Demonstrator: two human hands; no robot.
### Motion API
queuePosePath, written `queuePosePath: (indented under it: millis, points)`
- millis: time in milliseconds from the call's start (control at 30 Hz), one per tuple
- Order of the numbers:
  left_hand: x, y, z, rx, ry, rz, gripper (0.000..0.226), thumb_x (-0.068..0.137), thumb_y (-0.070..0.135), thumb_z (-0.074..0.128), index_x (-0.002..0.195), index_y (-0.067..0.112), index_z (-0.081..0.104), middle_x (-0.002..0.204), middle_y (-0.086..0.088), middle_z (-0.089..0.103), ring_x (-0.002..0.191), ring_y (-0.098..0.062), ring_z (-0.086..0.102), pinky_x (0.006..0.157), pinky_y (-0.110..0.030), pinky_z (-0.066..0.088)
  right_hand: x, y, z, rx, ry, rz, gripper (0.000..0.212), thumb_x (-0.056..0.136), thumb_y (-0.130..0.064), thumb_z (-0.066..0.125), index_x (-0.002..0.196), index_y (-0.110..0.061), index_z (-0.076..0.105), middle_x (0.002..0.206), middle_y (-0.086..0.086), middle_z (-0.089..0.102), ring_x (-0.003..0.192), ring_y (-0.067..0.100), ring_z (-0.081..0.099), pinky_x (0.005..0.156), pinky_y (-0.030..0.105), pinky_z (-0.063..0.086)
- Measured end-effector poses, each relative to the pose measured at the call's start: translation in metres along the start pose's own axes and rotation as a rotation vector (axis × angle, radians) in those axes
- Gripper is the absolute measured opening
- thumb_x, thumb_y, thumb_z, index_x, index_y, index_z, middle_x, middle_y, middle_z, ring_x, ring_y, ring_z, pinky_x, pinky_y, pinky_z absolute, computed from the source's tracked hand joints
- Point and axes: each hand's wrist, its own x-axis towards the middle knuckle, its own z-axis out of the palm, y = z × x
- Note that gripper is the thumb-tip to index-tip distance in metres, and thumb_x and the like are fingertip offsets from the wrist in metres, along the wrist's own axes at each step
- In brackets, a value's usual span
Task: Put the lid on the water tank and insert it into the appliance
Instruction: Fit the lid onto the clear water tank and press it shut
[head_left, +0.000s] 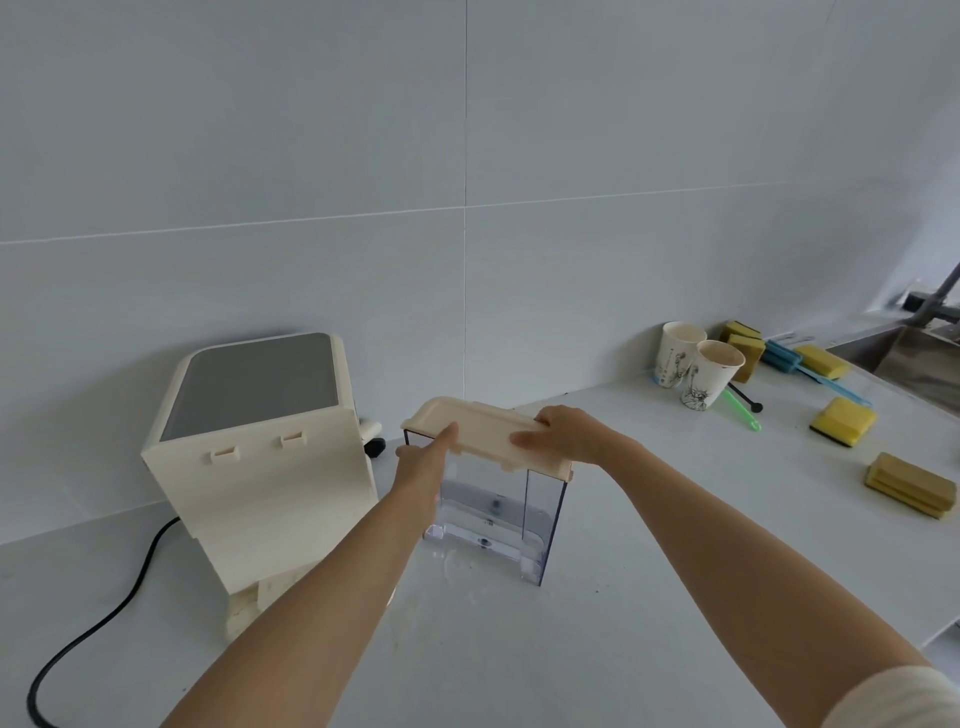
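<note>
Countertop (597, 649), pale grey-white and smooth, runs across the whole view and meets a wall of large light grey tiles (311, 156) behind it. At far left, a black power cable (98, 618) curls over the counter to the base of a cream water dispenser (260, 467), which stands near the wall with its dark grey top panel facing up and its flat back panel turned toward the viewer. Bare counter lies in front of it.

Just right of the appliance, a clear plastic water tank (540, 514) stands upright on the counter, with a small wet patch at its foot. A cream lid (483, 431) sits across the tank's top, tilted, its left end raised. The left hand (423, 462) presses against the lid's near left edge, fingers curled on it. The right hand (558, 434) grips the lid's right end, fingers closed over the top.

Further right, open counter stretches toward the back corner, where two printed paper cups (698, 369) stand side by side. Beyond them lie yellow sponges (841, 421), a blue brush (789, 358) and a green utensil (743, 410). At far right, a steel sink (919, 358) is set into the counter, whose front edge drops away at lower right.
</note>
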Motion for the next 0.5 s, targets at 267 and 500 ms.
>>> queuePosePath:
  millis: [267, 500]
  points:
    - [0.008, 0.012, 0.006, 0.155, -0.090, 0.109, 0.035, 0.092, 0.038, 0.048, 0.116, 0.012, 0.050, 0.075, 0.001, 0.044, 0.070, -0.017, 0.047, 0.084, -0.032, 0.039, -0.008, 0.010, 0.003, 0.195, 0.011, 0.119, 0.061, 0.071, -0.048, 0.069, 0.104, 0.003, 0.060, 0.088, 0.010, 0.058, 0.072, 0.020, 0.055, 0.066, 0.026, 0.046]
    - [0.009, 0.022, 0.017, 0.154, -0.164, 0.135, 0.039, 0.093, 0.034, 0.047, 0.122, 0.010, 0.056, 0.109, -0.004, 0.050, 0.100, -0.023, 0.050, 0.082, -0.030, 0.039, -0.019, 0.016, 0.005, 0.441, -0.112, 0.136, 0.036, 0.071, -0.035, 0.074, 0.076, -0.007, 0.052, 0.082, 0.014, 0.067, 0.063, 0.019, 0.063, 0.078, 0.034, 0.055]
